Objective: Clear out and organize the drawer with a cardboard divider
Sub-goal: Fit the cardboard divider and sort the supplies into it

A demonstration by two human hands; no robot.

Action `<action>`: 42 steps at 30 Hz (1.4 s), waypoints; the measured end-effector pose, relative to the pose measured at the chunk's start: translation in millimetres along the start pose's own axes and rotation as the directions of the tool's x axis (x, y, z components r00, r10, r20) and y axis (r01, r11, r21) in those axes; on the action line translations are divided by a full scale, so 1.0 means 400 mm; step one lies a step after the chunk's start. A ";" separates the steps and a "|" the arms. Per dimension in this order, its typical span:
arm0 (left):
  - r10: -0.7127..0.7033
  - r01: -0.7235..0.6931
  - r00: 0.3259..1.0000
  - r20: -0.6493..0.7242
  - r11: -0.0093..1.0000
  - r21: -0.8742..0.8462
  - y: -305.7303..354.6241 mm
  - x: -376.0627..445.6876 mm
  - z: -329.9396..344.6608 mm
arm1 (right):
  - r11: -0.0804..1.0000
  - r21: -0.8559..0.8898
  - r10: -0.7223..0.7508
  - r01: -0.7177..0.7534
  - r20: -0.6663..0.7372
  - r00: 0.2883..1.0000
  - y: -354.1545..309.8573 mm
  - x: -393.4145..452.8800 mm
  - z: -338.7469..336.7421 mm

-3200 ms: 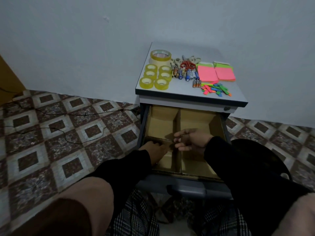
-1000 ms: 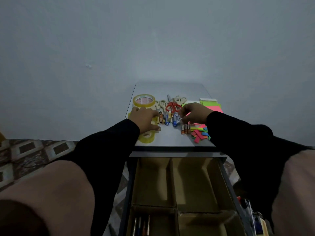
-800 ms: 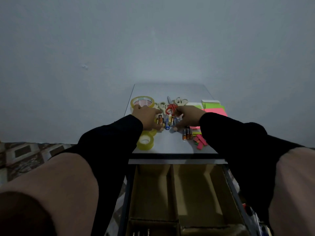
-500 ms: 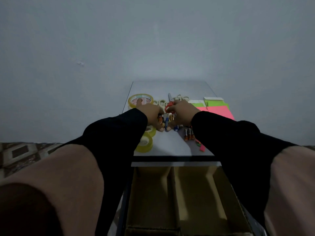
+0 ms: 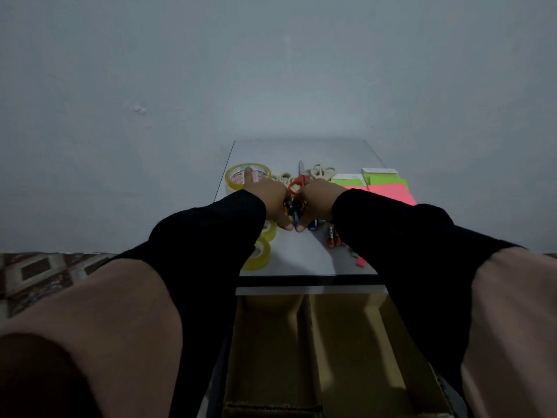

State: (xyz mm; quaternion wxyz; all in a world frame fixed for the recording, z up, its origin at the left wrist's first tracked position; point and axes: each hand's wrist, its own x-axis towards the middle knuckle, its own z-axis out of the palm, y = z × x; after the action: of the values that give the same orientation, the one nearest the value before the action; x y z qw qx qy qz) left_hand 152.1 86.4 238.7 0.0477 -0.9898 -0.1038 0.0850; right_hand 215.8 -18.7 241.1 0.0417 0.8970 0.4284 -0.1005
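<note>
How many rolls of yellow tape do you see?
3. One big tape roll at the back left, a small roll near the front edge, and another small roll just behind it. The left sleeve may hide more.

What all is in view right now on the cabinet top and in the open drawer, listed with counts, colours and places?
Large tape roll: one, yellow, back left of the cabinet top.
Small tape rolls: at least two visible, yellow, front left.
Scissors: one red, two or so cream, back centre.
Batteries: a few, orange and black, front right; more between the hands.
Sticky notes: pink and green, back right.
Cardboard divider: brown, in the drawer.
Left hand and right hand: cupped together around the pile of batteries.
</note>
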 end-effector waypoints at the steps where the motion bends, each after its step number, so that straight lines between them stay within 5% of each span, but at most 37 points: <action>1: 0.000 -0.001 1.000 -0.007 1.000 -0.017 0.001 0.000 0.001 | 1.000 0.018 -0.001 0.001 0.009 1.000 0.000 -0.001 0.000; 21: -0.012 -0.018 0.972 -0.234 0.992 -0.124 0.009 -0.123 -0.048 | 0.973 0.227 0.024 0.033 -0.246 0.969 -0.018 -0.126 -0.027; 29: -0.024 -0.023 0.978 -0.209 0.975 -0.223 0.031 -0.354 -0.025 | 0.959 0.281 0.013 0.039 -0.181 0.983 -0.123 -0.314 -0.009; 42: -0.059 0.031 0.996 -0.067 0.930 -0.367 0.040 -0.628 0.240 | 0.939 0.343 0.012 -0.033 0.063 0.998 -0.310 -0.514 0.229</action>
State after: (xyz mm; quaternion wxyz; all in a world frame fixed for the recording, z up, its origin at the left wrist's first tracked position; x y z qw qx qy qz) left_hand -103.8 24.5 182.6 -0.1313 -0.9813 -0.1387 0.0249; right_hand -19.8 -111.7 197.6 -0.1015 0.8919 0.3926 -0.2002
